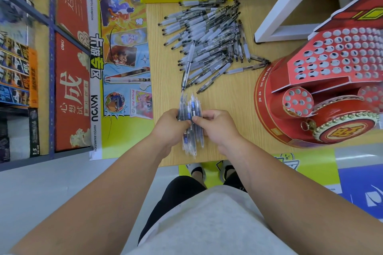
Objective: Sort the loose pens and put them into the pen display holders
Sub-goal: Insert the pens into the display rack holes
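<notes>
Gel pen bundle (190, 103) clamped mid-barrel between left grip (170, 125) and right grip (215, 126), both curled round it; light, stiff, slick barrels likely fan out, best held mid-barrel; loose pen pile (207, 43) beyond grips.

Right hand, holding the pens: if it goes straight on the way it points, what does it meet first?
Most likely the left hand. The right hand points leftward, its fingers pinching the pen bundle, and the left hand grips that bundle's other side. Depth is unclear.
</notes>
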Tool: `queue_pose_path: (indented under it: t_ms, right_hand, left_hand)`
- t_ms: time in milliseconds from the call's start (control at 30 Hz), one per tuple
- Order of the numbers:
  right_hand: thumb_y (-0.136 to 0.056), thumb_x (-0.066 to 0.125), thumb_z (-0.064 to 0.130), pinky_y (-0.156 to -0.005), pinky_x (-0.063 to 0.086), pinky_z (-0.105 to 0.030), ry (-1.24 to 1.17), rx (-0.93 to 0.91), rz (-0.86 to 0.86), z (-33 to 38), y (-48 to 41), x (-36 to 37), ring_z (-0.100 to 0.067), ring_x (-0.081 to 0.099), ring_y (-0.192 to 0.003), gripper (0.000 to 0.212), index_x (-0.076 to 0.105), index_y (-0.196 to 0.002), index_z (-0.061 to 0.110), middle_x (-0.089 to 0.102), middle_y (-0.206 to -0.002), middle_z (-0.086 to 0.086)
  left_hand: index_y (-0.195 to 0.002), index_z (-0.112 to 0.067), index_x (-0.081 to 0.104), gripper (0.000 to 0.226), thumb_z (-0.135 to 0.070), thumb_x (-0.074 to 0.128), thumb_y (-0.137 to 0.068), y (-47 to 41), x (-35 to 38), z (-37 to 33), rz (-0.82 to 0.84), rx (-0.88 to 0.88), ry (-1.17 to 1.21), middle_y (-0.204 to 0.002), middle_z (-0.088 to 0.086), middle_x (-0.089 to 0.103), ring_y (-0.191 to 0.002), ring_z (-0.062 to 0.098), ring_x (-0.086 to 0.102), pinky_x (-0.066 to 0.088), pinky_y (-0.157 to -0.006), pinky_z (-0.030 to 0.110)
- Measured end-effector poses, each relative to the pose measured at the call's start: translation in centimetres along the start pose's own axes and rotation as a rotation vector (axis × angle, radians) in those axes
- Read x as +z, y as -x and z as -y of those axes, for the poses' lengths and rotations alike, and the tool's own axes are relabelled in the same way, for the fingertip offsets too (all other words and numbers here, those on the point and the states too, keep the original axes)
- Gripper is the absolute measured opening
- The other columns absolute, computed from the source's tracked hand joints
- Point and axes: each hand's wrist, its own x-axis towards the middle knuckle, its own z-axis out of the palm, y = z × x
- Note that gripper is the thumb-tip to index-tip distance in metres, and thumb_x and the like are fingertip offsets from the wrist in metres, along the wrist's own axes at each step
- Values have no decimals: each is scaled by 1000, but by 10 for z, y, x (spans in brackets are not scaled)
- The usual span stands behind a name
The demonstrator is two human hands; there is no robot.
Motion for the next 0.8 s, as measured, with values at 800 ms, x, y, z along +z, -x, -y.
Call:
queue_pose_path:
  t_ms: [800]
  right_hand:
    - [-89, 74, 18, -81, 60, -51, -48, 121, -99, -4, 4, -4, -30, 75, -84, 8, 78, -85, 12, 77, -83, -8]
  left_hand:
    - [-104, -17, 66, 13, -9, 60, -96, 5, 17, -4, -29, -43, 81, -102, 16, 73, -92, 35, 71, 58, -78, 46]
